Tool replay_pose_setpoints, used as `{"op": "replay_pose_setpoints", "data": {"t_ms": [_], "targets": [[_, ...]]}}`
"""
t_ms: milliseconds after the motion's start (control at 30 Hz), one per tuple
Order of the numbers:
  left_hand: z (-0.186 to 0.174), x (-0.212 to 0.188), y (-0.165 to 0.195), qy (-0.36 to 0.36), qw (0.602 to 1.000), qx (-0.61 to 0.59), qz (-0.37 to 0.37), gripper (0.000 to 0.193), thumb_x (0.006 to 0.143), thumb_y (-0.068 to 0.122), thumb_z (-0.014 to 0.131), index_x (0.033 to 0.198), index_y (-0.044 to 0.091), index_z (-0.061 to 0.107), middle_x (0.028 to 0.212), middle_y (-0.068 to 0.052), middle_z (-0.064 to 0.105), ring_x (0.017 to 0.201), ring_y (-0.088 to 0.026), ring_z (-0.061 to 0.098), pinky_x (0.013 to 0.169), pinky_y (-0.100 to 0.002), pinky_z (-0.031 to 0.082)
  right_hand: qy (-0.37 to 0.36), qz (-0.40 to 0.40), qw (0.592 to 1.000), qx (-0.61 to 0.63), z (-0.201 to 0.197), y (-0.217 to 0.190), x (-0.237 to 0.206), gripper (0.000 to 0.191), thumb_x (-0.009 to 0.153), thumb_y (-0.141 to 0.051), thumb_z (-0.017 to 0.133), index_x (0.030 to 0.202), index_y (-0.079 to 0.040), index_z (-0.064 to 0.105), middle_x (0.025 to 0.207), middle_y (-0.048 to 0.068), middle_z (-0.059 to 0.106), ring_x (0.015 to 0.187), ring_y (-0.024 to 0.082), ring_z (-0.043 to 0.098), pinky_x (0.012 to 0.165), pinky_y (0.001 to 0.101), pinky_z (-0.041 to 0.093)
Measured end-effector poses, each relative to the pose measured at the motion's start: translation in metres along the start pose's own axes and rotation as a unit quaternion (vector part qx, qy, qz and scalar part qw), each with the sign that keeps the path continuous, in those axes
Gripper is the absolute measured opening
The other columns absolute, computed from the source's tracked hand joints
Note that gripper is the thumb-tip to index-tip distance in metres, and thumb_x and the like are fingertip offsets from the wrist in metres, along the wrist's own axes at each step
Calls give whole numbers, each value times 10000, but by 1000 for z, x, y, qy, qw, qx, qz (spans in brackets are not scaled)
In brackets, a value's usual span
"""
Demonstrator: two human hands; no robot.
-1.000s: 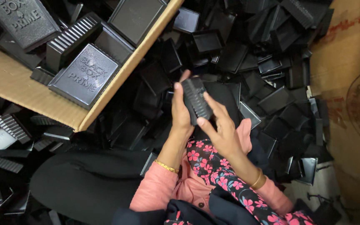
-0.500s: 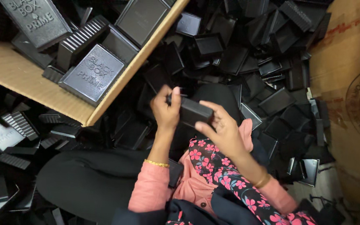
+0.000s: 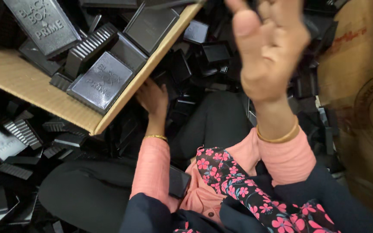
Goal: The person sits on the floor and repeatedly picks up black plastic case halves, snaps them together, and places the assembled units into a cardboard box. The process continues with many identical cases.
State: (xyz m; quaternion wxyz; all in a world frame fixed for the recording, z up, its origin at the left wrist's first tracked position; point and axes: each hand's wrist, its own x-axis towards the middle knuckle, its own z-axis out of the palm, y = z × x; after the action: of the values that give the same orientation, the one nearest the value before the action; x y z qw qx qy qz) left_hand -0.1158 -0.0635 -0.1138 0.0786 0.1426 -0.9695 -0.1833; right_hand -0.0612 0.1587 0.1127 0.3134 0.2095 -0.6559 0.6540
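The left hand (image 3: 153, 98) is reaching down at about ten o'clock from the person's lap, into the heap of black plastic parts (image 3: 203, 60) beside the cardboard box (image 3: 121, 103). Its fingers are curling loosely among the pieces just under the box's lower edge; whether they are closing on one cannot be told, since the fingertips are sinking into shadow. The right hand (image 3: 266, 51) is rising toward the camera at about one o'clock, blurred, its grip wide and empty, fingers spread and palm showing.

The box is lying tilted at eleven o'clock, its open side facing the person, probably so that finished pieces are dropping in with a short toss. Inside it, flat embossed lids (image 3: 100, 82) and ribbed trays (image 3: 92, 45) are piling up loosely, not stacked. More ribbed trays are lying on the floor at nine o'clock. A small black case (image 3: 178, 181) is resting against the pink sleeve (image 3: 152, 168) in the lap, at six o'clock, close by.
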Motion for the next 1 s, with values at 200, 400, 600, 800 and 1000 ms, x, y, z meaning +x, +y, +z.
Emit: {"op": "replay_pose_setpoints", "data": {"t_ms": [200, 400, 600, 800, 1000], "targets": [[12, 3, -18, -14, 999, 24, 41, 802, 878, 366, 794, 1506, 19, 434, 1470, -256, 484, 1372, -455, 429, 1126, -616, 316, -223, 123, 902, -347, 6, 117, -47, 302, 830, -106, 767, 1110, -9, 711, 990, 173, 751, 889, 306, 761, 775, 399, 604], [-2, -18, -50, -52, 862, -502, -46, 585, 903, 102, 673, 1451, 19, 488, 1482, -177, 519, 1348, -313, 513, 1109, -419, 429, -328, 296, 749, -494, 19, 179, -90, 352, 943, -124, 662, 1286, -185, 709, 1188, 187, 737, 1079, 375, 702, 965, 461, 561], [-46, -54, -41, -270, 530, -800, -80, 784, 690, -7, 502, 1472, 27, 477, 1457, -93, 543, 1302, -215, 583, 1094, -340, 498, -260, 324, 909, -12, -12, 95, -86, 375, 973, -134, 715, 1328, -51, 627, 1222, 197, 649, 1090, 298, 704, 872, 381, 578], [-59, -94, 7, -271, 577, -754, -158, 719, 711, 69, 550, 1423, 121, 468, 1280, -100, 589, 1160, -256, 578, 993, -379, 483, -197, 296, 916, -187, 36, 56, -113, 384, 972, -240, 723, 1310, -83, 632, 1237, 175, 639, 1049, 204, 725, 832, 334, 639], [-60, -102, 6, -137, 732, -667, -20, 513, 896, 158, 592, 1394, 55, 529, 1332, -90, 593, 1270, -202, 555, 1120, -338, 406, -208, 474, 852, -79, 29, 45, -136, 693, 864, -255, 794, 1488, -152, 511, 1103, 129, 717, 968, 188, 697, 883, 333, 580]]}}
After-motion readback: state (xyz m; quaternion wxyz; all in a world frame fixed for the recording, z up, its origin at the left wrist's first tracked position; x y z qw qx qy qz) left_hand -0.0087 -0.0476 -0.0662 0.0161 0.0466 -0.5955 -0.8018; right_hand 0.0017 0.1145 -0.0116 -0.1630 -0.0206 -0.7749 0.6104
